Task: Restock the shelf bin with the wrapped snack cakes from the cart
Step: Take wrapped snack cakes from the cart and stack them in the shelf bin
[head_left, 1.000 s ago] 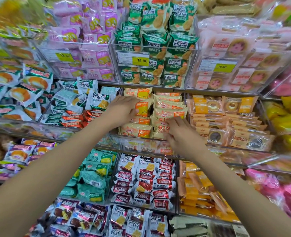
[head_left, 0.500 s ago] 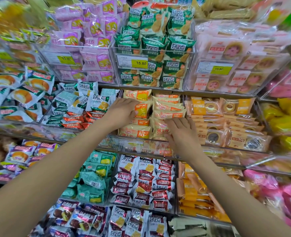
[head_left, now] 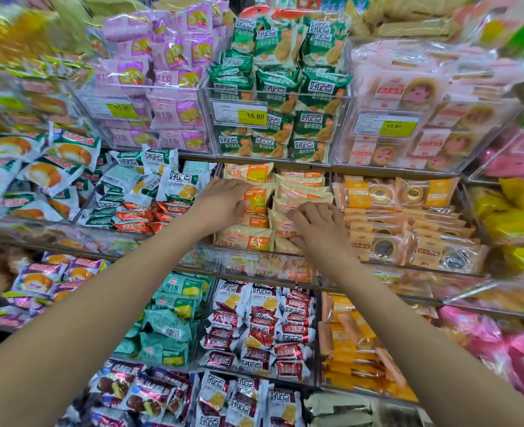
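Pressing flat on the stock, both hands work inside one clear plastic shelf bin (head_left: 254, 257) on the middle shelf. Left hand (head_left: 223, 204): fingers nearly straight, laid over a cream-and-orange wrapped snack cake (head_left: 259, 200), palm down; it seems to steady the left stack rather than grip it, though the thumb is hidden. Right hand (head_left: 319, 224): fingers spread and lightly bent, tips touching the pale cream wrappers of the right-hand stack (head_left: 300, 192); nothing is lifted clear. Judgement: tidying and seating packets so the rows lie flat and face forward, a late step of the restock.

Outward from the hands: at 12 o'clock, a clear box of green-and-white biscuit packs (head_left: 285, 87) with a yellow price tag (head_left: 253, 116). At 3 o'clock, orange-labelled ring cakes in clear film (head_left: 377, 195). At 9 o'clock, white-and-teal packets (head_left: 174, 180). At 6 o'clock, red-and-white foil packs (head_left: 260, 328). The cart is not in view.
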